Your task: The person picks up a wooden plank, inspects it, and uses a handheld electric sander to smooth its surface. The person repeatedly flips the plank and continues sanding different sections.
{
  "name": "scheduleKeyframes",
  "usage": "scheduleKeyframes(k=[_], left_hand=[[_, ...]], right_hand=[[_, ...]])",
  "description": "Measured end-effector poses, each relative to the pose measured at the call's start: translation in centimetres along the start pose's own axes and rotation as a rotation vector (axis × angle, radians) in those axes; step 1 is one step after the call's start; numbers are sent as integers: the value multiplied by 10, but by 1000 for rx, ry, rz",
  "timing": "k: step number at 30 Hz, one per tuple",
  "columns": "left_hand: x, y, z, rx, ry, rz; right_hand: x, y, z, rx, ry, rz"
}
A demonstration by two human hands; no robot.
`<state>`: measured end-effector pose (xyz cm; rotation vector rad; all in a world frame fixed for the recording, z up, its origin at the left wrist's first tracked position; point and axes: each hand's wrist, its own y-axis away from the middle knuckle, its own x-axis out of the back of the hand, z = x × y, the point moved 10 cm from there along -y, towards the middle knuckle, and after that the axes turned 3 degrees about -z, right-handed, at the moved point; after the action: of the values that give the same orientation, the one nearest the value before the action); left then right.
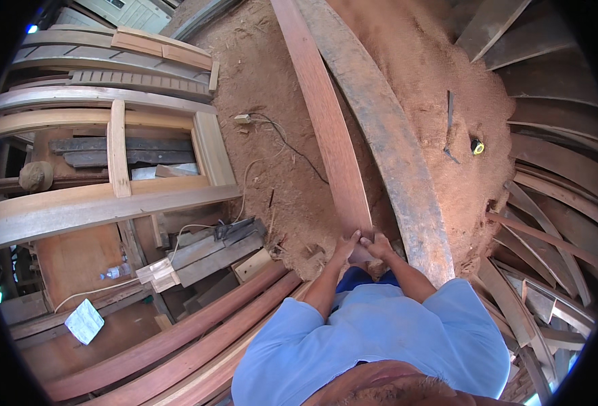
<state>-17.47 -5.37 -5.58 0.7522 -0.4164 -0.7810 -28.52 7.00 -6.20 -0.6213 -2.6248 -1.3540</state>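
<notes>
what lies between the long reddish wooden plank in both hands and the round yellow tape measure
In the head view, a broad curved grey wooden board, brown ground and a thin dark tool lie between the plank and the tape measure.

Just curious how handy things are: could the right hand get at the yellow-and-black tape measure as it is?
Probably not: the right hand grips the reddish board, and the wide grey plank lies between that hand and the tape measure, well off on the ground.
</notes>
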Motion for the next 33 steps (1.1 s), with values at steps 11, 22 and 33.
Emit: scheduleKeyframes(k=[11,22,33], left_hand=[[107,-8,-13,35,74,-113],[60,-20,-43,97,-95,-4],[-94,106,82,40,658,-612]], right_hand=[[-123,-40,-21,-68,-65,-153],[-30,5,-37,-78,33,-171],[122,161,-84,70,32,122]])
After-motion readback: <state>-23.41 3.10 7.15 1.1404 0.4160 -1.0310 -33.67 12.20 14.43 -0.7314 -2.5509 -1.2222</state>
